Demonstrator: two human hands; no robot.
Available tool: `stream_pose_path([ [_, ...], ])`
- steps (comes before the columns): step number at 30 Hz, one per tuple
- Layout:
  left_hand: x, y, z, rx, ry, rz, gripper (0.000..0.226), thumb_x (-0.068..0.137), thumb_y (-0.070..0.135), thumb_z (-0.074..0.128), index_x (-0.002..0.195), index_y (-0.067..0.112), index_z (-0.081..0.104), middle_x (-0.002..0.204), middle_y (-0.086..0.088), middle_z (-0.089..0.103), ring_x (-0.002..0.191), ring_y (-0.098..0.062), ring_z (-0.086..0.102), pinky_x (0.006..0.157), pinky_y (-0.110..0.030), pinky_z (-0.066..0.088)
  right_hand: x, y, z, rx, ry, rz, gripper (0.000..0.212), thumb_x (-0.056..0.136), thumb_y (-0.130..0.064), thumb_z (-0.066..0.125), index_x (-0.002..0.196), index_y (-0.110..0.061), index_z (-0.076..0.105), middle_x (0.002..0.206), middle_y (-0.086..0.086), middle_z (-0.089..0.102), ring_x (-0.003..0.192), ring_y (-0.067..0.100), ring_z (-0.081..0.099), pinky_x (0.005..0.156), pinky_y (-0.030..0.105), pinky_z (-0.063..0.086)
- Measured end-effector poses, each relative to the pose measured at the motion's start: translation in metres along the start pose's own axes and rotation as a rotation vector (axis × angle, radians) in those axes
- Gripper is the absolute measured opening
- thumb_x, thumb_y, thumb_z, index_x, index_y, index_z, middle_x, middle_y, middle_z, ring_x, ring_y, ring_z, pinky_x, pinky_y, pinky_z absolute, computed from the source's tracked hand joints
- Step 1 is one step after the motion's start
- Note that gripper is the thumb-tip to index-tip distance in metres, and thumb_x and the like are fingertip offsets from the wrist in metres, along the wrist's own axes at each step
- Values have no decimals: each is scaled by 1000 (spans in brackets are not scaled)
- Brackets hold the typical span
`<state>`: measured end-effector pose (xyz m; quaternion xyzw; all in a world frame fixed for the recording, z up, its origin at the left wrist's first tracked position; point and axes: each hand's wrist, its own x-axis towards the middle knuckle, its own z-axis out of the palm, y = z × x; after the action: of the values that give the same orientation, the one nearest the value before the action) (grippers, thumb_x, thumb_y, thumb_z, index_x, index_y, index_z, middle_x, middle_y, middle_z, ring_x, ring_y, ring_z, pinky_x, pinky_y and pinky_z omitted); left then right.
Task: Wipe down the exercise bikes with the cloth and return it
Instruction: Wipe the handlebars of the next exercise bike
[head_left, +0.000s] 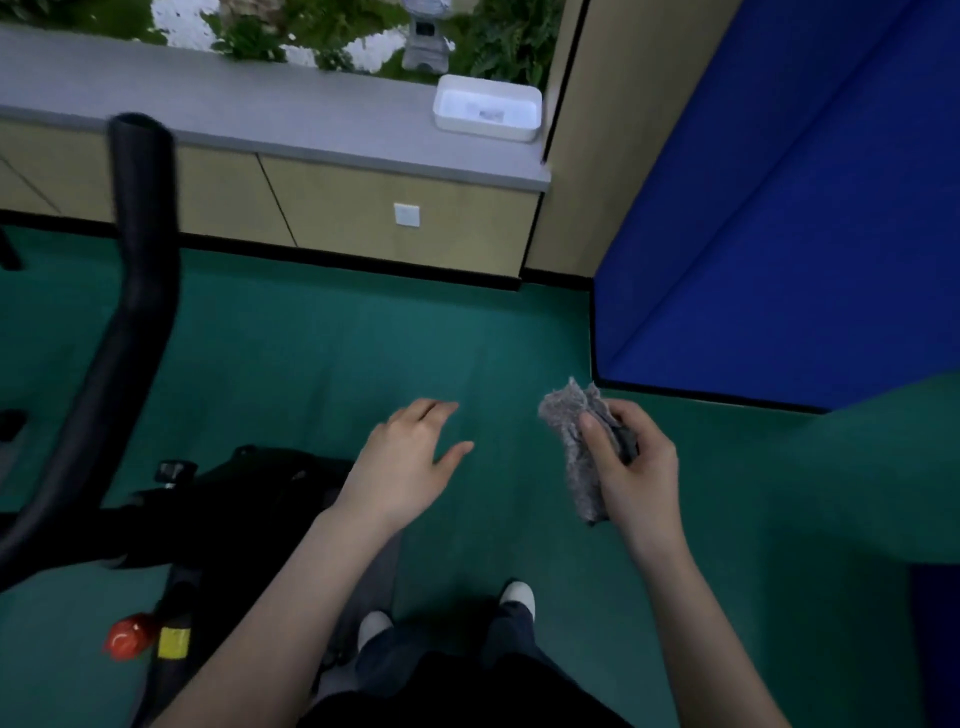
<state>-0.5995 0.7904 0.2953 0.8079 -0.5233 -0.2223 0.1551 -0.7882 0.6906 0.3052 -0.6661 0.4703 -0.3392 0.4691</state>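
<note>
The exercise bike (130, 312) stands at the left. The left hand (405, 457), nearer it, is empty, fingers loosely spread. The grey cloth (569, 441) is gripped by the right hand (641, 467); its long axis runs front to back, upper end toward the white tray (485, 106) at the counter's (260, 114) right end.

The left hand (410, 457) was held out, fingers relaxed; the right hand (636, 467) was curled round a cloth (574, 457).
</note>
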Motion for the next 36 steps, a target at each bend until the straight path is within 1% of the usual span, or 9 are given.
stream_pose_path([
  [6,36,58,52,38,-103,-40,53,97,40,48,143,16,41,143,-1,45,130,-20,43,107,-36,36,21,54,-85,-30,14,66,5,89,-15,64,87,-20,66,75,-14,66,72,2,61,68,19,46],
  [12,70,96,81,134,-189,-45,52,98,43,46,142,16,41,141,-3,47,128,-22,45,104,-36,37,40,85,-154,-70,108,111,18,89,-15,64,83,-32,64,79,-17,68,74,2,62,67,17,47],
  [17,94,96,90,205,-227,-70,59,97,52,39,143,16,40,144,-5,45,133,-23,40,108,-39,31,60,103,-174,-93,175,172,12,89,-14,64,84,-26,64,75,-16,66,71,2,59,72,29,48],
  [19,104,91,89,206,-229,-94,61,96,55,36,144,16,39,145,-5,44,135,-24,38,110,-39,29,73,104,-171,-89,164,178,9,89,-15,64,86,-23,64,77,-14,66,72,1,59,72,29,48],
  [25,147,61,82,171,-206,-172,63,96,56,37,145,17,37,148,-4,40,137,-24,35,111,-39,27,131,86,-126,-83,31,121,17,90,-15,63,84,-31,63,76,-22,66,70,-5,60,63,9,44],
  [29,191,35,73,177,-212,-206,62,96,56,37,143,16,41,146,-4,43,135,-23,38,109,-39,28,181,72,-79,-122,-24,83,13,90,-19,63,86,-31,64,80,-13,69,77,5,65,67,16,48],
  [32,225,15,61,139,-202,-251,60,95,57,39,138,17,46,142,-4,48,131,-24,43,106,-39,31,220,58,-47,-157,-103,70,6,90,-21,63,94,-19,67,88,-3,70,83,14,66,73,30,52],
  [34,246,4,51,121,-192,-264,59,94,57,39,136,16,48,140,-4,49,130,-24,43,105,-38,32,247,47,-28,-201,-128,0,9,91,-21,62,97,-16,67,90,-2,69,84,10,65,72,28,51],
  [36,266,-7,41,98,-191,-281,60,95,57,39,136,16,48,141,-4,49,131,-24,42,105,-38,32,273,35,-12,-226,-133,-54,9,92,-21,62,97,-16,66,90,-3,68,82,4,63,69,18,48],
])
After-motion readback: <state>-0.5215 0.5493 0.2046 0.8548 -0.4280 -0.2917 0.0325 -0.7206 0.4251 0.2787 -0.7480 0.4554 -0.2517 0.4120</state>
